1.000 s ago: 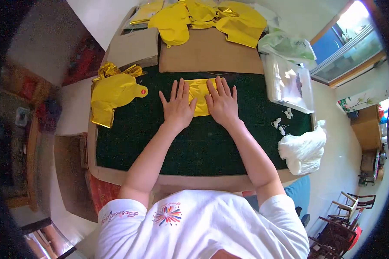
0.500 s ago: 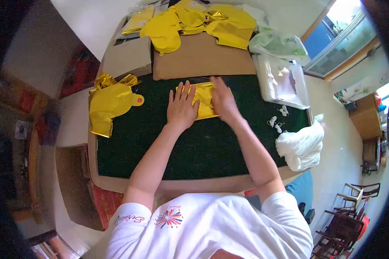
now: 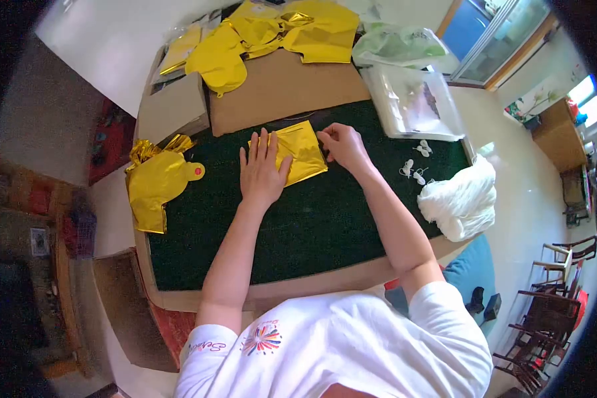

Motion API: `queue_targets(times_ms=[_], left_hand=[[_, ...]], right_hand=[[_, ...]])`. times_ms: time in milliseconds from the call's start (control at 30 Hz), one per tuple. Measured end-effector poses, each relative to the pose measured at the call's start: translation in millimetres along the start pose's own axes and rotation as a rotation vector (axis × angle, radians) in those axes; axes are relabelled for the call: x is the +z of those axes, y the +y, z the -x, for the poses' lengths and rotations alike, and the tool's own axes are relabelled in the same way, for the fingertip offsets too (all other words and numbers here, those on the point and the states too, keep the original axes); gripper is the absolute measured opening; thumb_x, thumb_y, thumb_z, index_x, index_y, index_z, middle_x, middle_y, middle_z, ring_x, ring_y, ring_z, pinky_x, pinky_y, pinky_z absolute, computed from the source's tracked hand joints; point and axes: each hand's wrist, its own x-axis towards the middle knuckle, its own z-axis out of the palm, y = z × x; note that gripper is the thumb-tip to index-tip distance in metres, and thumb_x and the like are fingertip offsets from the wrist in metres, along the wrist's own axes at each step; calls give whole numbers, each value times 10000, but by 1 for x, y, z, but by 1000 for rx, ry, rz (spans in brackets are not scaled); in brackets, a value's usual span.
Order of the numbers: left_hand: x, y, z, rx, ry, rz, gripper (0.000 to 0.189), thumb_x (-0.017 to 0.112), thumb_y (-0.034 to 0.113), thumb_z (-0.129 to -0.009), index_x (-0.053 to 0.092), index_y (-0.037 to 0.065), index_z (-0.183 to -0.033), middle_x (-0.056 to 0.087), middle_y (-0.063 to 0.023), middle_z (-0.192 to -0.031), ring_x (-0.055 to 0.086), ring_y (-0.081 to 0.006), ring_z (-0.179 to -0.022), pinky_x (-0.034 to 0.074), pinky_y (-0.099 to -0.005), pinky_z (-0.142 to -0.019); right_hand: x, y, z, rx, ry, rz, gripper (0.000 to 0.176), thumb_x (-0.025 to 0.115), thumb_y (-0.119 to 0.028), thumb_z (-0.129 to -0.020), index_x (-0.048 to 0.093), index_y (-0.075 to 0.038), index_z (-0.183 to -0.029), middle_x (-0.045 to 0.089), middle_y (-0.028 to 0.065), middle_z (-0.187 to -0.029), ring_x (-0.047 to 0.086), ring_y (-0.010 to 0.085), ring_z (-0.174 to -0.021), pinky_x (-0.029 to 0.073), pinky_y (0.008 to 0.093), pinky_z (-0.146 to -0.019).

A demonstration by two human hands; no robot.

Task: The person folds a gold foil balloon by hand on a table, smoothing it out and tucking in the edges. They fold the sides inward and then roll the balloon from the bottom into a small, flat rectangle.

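A folded gold foil balloon (image 3: 302, 154) lies on the dark green table covering in front of me. Pressed flat on its left part, my left hand (image 3: 262, 169) is open with the fingers stretched out. My right hand (image 3: 345, 147) is closed in a pinch at the balloon's right edge, thumb and fingertips together there. How much foil sits between those fingertips is partly hidden. Another gold foil balloon (image 3: 156, 182), unfolded and with a round tab, rests at the table's left side.
Several flat gold balloons (image 3: 325, 33) lie over brown cardboard (image 3: 278, 89) at the back. A cardboard box (image 3: 172, 109) stands back left. On the right are clear plastic bags (image 3: 414, 103), a green-white bag (image 3: 398, 46), small white string bundles (image 3: 419, 176) and a white string heap (image 3: 461, 202).
My right hand has gone from lying over the foil to pinching at its right edge. My left hand stays flat on the balloon. The whole view has turned and shifted somewhat.
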Motion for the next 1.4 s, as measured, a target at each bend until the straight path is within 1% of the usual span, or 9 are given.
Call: queue_targets(times_ms=[100,133,233,367,433,633,767,933,1400], left_hand=[[0,1,0,2,23,18,657,383,491,-968,263,114,-1493,219,-117,-1562,185,-293,-1447,150,-512,-1158],[1,0,0,4,26,21,662,384,497,-967,266,114,-1493,223,-120,-1560,186,-296,-1446,150,-514,-1157],[2,0,0,11,33,20,664,385,505,-965,273,116,-1491,226,-124,-1559,186,-300,-1446,148,-515,-1156],[2,0,0,6,33,17,661,383,511,-964,280,124,-1491,220,-123,-1561,187,-301,-1446,142,-514,-1158],[1,0,0,4,19,13,661,379,514,-965,279,126,-1492,218,-122,-1562,187,-300,-1446,140,-514,-1158],[0,1,-1,-6,-2,0,659,367,521,-967,278,135,-1493,212,-118,-1565,182,-295,-1448,134,-509,-1161],[-2,2,-1,-14,-20,2,660,372,522,-964,276,141,-1494,209,-116,-1566,181,-292,-1448,131,-506,-1163],[2,0,0,-6,1,10,658,373,519,-965,268,146,-1497,204,-115,-1568,176,-292,-1449,125,-510,-1162],[0,1,-1,-8,-17,17,657,354,510,-973,240,141,-1506,174,-116,-1576,164,-288,-1453,126,-512,-1163]], right_hand=[[3,-4,-2,-53,-42,137,293,660,-271,-861,690,20,-871,693,130,-737,679,202,-650,538,316,-569],[5,-1,-5,-83,-54,145,245,658,-233,-873,684,10,-863,666,57,-705,619,114,-548,481,271,-497],[-5,-6,-6,80,-145,-14,217,665,-212,-854,689,3,-878,666,45,-705,619,125,-543,483,268,-504],[-16,13,-8,-21,-138,-19,209,691,-203,-821,681,3,-850,659,37,-707,628,135,-572,484,262,-508],[-18,18,-10,-150,-188,212,273,771,-262,-728,694,-49,-881,700,120,-792,682,232,-722,541,351,-664],[-29,9,8,-160,-231,527,274,790,-289,-689,708,-85,-853,702,120,-806,680,269,-782,535,384,-715],[-33,11,4,-139,-297,495,256,781,-285,-707,717,-78,-844,700,105,-778,678,232,-710,541,358,-673],[-36,-14,15,115,-456,151,239,674,-242,-842,694,-4,-848,649,39,-701,602,100,-584,498,247,-542],[-27,2,9,47,-365,248,209,703,-219,-781,704,-14,-818,676,80,-680,640,152,-554,534,293,-535]])
